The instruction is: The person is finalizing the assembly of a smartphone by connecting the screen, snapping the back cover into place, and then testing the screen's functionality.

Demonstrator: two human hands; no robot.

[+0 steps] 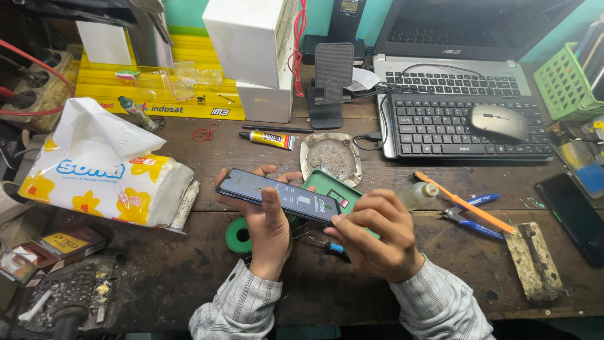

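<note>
Dark wooden bench (189,277), cluttered; landmark taken as the smartphone (280,195), held above the bench's near middle. Far left of the phone: tissue pack (104,179), white with yellow flowers, a sheet pulled up from the top. Behind it and left of the phone, a yellow printed sheet (157,82) with small clear bags lying on it. Just left of and below the phone, a green tape roll (239,236) flat on the bench, partly under the wrist. Left hand (267,230) cradles the phone from beneath, fingers curled over its far edge, thumb laid across the lit screen; grip clamped on the phone. Phone tilted, screen up, long axis running left-high to right-low. Behind the phone: small glue tube (267,138), a black phone stand (330,85) upright, and a round metal dish (330,157) with grey residue. Directly under the phone's right end, a green phone back cover (330,186), partly hidden. Right hand (374,242) closed over the phone's right end, fingertips pinching its corner; grip shut on the phone. Right of the phone: small clear bottle (418,195), orange toothbrush (465,204) lying across blue-handled pliers (475,217). Behind and right: black keyboard (462,126) carrying a grey mouse (500,121), laptop (459,38) beyond. Far right: a dark phone (576,217) face up.
</note>
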